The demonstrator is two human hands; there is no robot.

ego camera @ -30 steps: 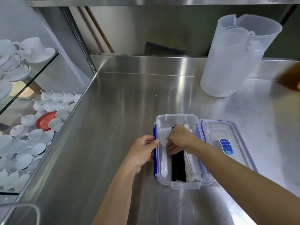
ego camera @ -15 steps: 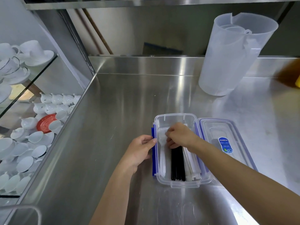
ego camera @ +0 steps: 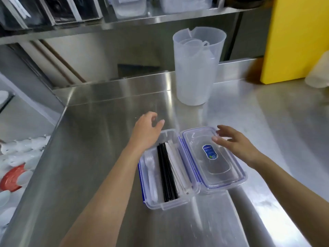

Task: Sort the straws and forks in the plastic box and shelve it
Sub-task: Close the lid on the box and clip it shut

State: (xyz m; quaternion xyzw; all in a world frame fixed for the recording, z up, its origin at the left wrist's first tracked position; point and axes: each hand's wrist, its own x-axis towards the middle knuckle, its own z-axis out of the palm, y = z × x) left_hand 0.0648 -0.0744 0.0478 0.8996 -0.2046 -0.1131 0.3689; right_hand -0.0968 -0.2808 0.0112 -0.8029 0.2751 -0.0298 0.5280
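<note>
A clear plastic box (ego camera: 170, 205) with blue clips lies open on the steel counter. Inside it, clear forks (ego camera: 151, 173) lie at the left, black straws (ego camera: 167, 175) in the middle and white wrapped straws (ego camera: 175, 161) at the right. Its clear lid (ego camera: 222, 180), bearing a blue label, lies flat just right of the box. My left hand (ego camera: 146, 132) hovers over the box's far left corner, fingers spread and empty. My right hand (ego camera: 235, 143) is held over the lid's far end, fingers apart, holding nothing.
A tall translucent jug (ego camera: 195, 68) stands at the back of the steel counter (ego camera: 99, 139). A yellow board (ego camera: 295, 38) leans at the back right. A shelf (ego camera: 124, 24) above holds bins. White cups (ego camera: 19, 150) and a red saucer (ego camera: 12, 177) sit lower left.
My right hand has left the box and moved right over the lid. My left hand has let go of the box's left side and moved to its far corner. The view has tilted up.
</note>
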